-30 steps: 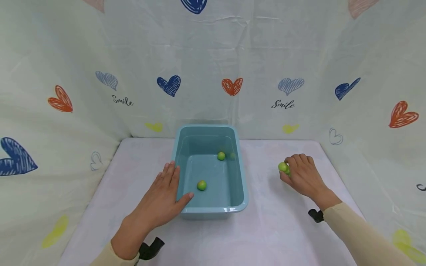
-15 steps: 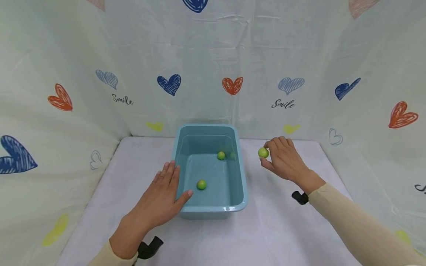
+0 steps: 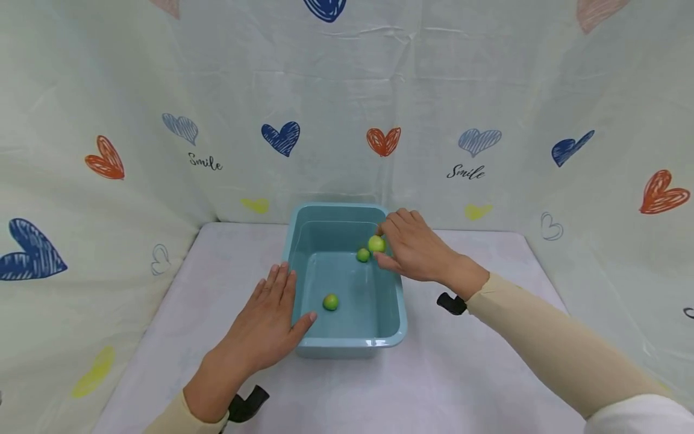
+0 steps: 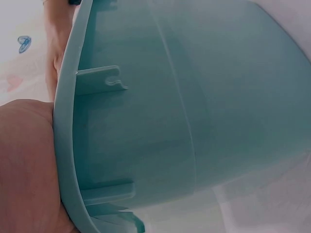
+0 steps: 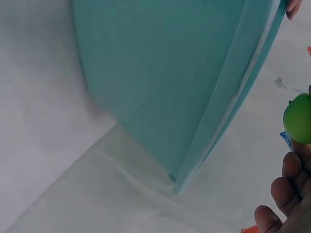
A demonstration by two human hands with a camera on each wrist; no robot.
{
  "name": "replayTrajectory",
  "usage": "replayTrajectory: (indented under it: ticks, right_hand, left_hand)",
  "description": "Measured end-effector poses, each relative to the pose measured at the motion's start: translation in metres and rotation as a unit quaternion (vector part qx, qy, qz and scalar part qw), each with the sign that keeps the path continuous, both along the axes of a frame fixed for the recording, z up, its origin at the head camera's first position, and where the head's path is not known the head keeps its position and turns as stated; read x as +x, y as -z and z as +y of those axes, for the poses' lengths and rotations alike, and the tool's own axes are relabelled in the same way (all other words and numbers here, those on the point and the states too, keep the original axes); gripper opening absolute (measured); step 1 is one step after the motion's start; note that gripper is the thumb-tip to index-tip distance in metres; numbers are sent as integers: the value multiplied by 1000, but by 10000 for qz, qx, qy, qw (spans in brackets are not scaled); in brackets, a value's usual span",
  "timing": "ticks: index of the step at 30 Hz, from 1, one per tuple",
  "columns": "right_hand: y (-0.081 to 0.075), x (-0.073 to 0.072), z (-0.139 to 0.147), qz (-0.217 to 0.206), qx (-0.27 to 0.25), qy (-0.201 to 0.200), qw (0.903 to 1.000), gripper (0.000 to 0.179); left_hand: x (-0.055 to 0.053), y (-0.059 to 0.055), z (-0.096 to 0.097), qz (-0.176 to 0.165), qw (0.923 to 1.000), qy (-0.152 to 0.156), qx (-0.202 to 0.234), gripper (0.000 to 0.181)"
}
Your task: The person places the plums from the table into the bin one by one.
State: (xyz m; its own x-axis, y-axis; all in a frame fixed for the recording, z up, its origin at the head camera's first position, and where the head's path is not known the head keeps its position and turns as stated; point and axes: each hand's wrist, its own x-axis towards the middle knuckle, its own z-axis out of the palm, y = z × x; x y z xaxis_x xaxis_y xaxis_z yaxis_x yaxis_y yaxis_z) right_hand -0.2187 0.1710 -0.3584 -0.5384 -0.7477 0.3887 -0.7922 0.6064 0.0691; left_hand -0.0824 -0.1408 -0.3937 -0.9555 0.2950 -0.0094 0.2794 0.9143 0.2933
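Observation:
A pale blue plastic tub stands on the table with two green limes in it: one lime near the front, another lime toward the back right. My left hand rests on the tub's left rim, fingers straight and thumb over the edge. Above the back right part of the tub, my right hand pinches a third lime between thumb and fingers. The right wrist view shows this held lime higher than the tub's rim. Only the tub's outer side wall fills the left wrist view.
The table has a whitish cover. Behind and beside it hangs a pale curtain printed with hearts and the word Smile, close to the tub's back end.
My right hand has lifted the lime from the table's right side and carried it left over the tub. My left hand has stayed at the left rim.

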Motion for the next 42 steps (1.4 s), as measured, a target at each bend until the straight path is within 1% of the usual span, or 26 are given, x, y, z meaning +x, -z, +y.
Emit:
replayTrajectory:
  ticks: [3, 6, 13, 22, 29, 42]
  right_hand:
    - [2, 0, -17, -78, 79, -221, 9997, 32]
    - [8, 0, -32, -210, 148, -382, 9989, 30]
    - [23, 0, -55, -468, 426, -479, 9968, 31]
    - [36, 2, -67, -435, 499, -630, 9958, 30]
    - [46, 3, -71, -427, 712, -548, 9950, 31]
    - [51, -1, -75, -411, 857, -469, 9944, 33]
  left_hand:
    - [1, 0, 0, -17, 10000, -8, 9, 89]
    - [1, -2, 0, -44, 10000, 6, 24, 89]
    - [1, -2, 0, -41, 10000, 14, 24, 89]
    - [1, -2, 0, 27, 10000, 41, 41, 88]
    - [0, 3, 0, 124, 9999, 50, 108, 88]
    - [2, 2, -1, 200, 9996, 81, 158, 87]
